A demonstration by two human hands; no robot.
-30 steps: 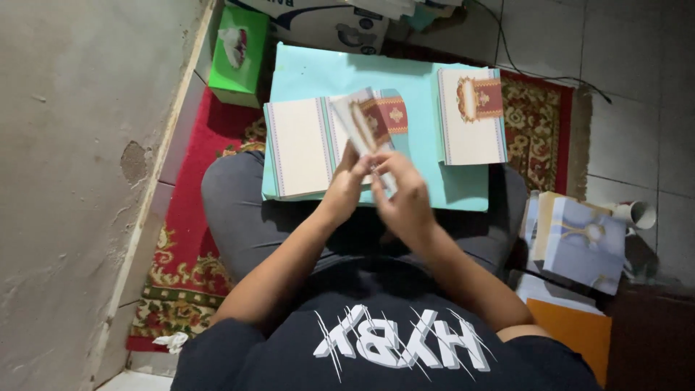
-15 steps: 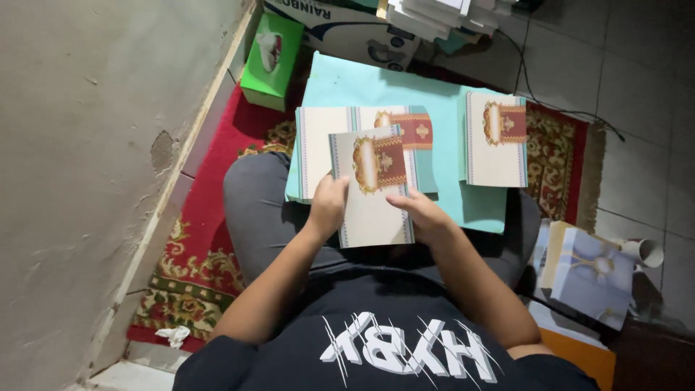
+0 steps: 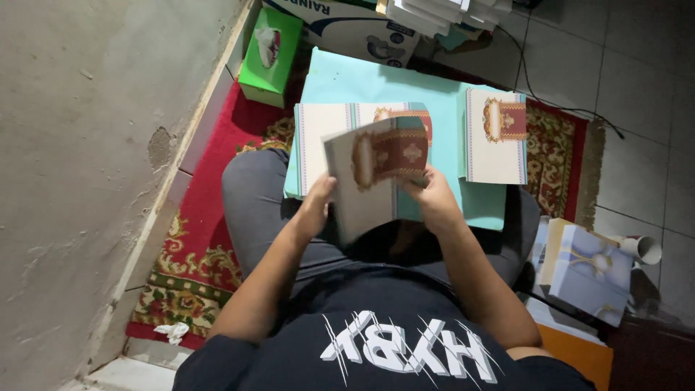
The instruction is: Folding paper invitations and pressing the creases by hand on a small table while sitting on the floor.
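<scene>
I sit cross-legged and hold a cream card with a maroon ornament (image 3: 376, 174) above my lap. My left hand (image 3: 317, 206) grips its left edge, my right hand (image 3: 433, 195) its right edge. The card is tilted up towards me. Beneath it a light blue board (image 3: 376, 83) rests across my knees. On the board a pile of the same cream cards (image 3: 326, 137) lies at the left, partly hidden by the held card. Another pile of cards (image 3: 496, 137) lies at the right.
A green tissue box (image 3: 271, 54) stands by the concrete wall at the upper left. A large carton (image 3: 347, 29) and stacked papers (image 3: 441, 14) sit beyond the board. Blue-grey folded cards (image 3: 586, 271) and a white roll (image 3: 644, 248) lie on the right. A red patterned rug (image 3: 195, 246) covers the floor.
The card went from narrow and folded to flat between both hands, and now it is lifted and tilted up towards me. My view has shifted a little to the left.
</scene>
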